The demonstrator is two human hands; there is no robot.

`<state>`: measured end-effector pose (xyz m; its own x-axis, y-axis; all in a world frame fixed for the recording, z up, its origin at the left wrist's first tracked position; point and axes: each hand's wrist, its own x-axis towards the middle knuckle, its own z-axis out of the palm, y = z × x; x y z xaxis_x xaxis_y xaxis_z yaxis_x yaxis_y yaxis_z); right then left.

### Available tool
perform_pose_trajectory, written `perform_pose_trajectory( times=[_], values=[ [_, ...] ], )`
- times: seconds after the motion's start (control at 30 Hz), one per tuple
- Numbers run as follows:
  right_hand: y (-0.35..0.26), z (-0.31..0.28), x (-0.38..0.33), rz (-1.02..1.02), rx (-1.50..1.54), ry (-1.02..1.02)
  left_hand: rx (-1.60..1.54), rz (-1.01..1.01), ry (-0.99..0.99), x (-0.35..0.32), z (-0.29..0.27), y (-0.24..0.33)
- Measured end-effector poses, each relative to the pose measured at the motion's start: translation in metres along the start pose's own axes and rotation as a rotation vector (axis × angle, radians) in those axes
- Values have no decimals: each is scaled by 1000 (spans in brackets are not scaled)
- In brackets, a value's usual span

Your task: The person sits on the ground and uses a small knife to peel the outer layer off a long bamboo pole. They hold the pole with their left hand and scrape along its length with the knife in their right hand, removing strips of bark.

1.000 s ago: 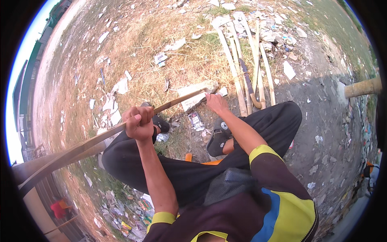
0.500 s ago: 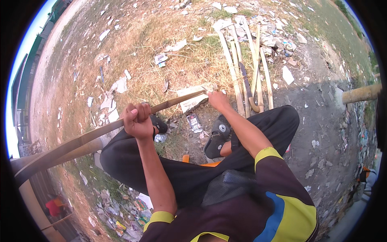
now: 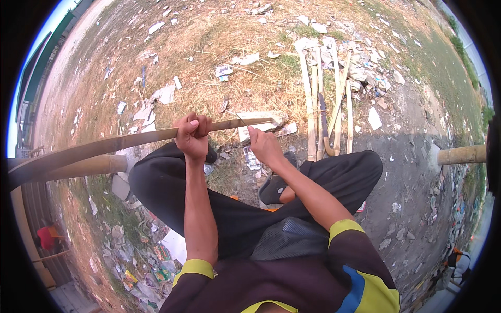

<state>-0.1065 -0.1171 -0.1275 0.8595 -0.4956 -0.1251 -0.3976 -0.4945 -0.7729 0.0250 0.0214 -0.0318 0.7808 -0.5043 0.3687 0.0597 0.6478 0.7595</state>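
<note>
My left hand point(image 3: 192, 135) is closed around a long split bamboo strip point(image 3: 104, 147) that runs from the far left across to about the middle of the view. My right hand point(image 3: 264, 146) sits just below the strip's right end and pinches a thin sliver or blade point(image 3: 241, 120) that touches the bamboo near its tip. I am seated with my knees in black trousers point(image 3: 334, 175) spread apart, and a dark shoe point(image 3: 272, 189) shows between them.
Several cut bamboo strips point(image 3: 326, 99) lie side by side on the ground ahead to the right. A thick bamboo pole point(image 3: 462, 154) juts in from the right edge, another point(image 3: 88, 167) lies under the held strip. Paper and plastic litter point(image 3: 156, 99) covers dry grass.
My right hand has drawn back from the strip's end toward me, and my left hand has shifted along the strip as the bamboo swung a little.
</note>
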Motion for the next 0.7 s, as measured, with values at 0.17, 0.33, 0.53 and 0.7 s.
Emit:
perform_pose_trajectory(
  times=[0.17, 0.33, 0.53, 0.7],
  values=[
    [44, 15, 7, 204, -142, 8, 5, -19, -29, -8, 18, 4],
    [32, 13, 5, 74, 15, 93, 59, -34, -20, -11, 31, 0],
    [85, 17, 0, 420, -231, -223, 12, -8, 16, -9, 37, -1],
    [127, 4, -16, 397, -214, -161, -23, 22, 82, -6, 41, -8]
  ],
)
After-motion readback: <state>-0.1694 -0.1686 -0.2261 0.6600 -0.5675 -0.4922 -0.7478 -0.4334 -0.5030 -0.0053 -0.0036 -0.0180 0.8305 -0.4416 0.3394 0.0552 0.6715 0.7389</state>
